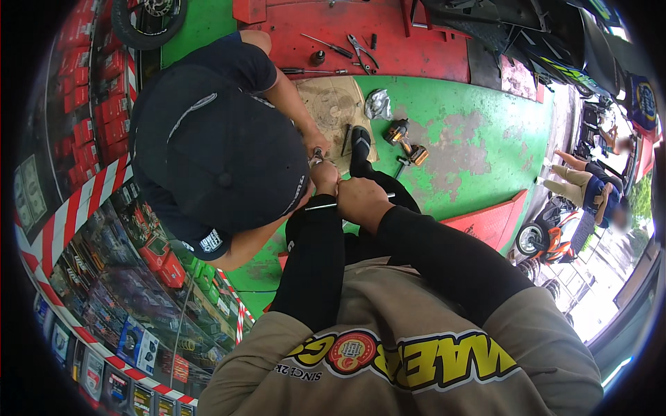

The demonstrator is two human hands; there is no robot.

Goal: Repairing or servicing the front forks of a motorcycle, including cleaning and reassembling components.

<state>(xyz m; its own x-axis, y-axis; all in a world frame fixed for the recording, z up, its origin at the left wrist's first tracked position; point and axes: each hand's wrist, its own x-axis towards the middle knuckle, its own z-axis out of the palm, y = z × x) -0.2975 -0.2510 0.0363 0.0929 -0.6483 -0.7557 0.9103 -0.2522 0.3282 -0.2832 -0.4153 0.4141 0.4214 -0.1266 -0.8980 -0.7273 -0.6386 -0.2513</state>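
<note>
My left hand (pixel 325 178) is closed in front of me, its fingertips against a small metal part (pixel 317 157); what lies inside the grip is hidden. Close beside it, my right hand (pixel 362 197) is wrapped in a fist around a thin metal rod (pixel 322 206), which sticks out on both sides. A co-worker's hand (pixel 316 141) reaches in from the left and touches the same small metal part. The co-worker's dark cap (pixel 222 152) covers much of that side.
A brown cardboard sheet (pixel 319 100) lies on the green floor, with an impact driver (pixel 407 141) and a crumpled silver bag (pixel 378 105) nearby. Pliers (pixel 361 53) and screwdrivers (pixel 327 46) rest on a red platform (pixel 291 24). Glass shelving (pixel 132 256) stands left; motorcycles and people are at right.
</note>
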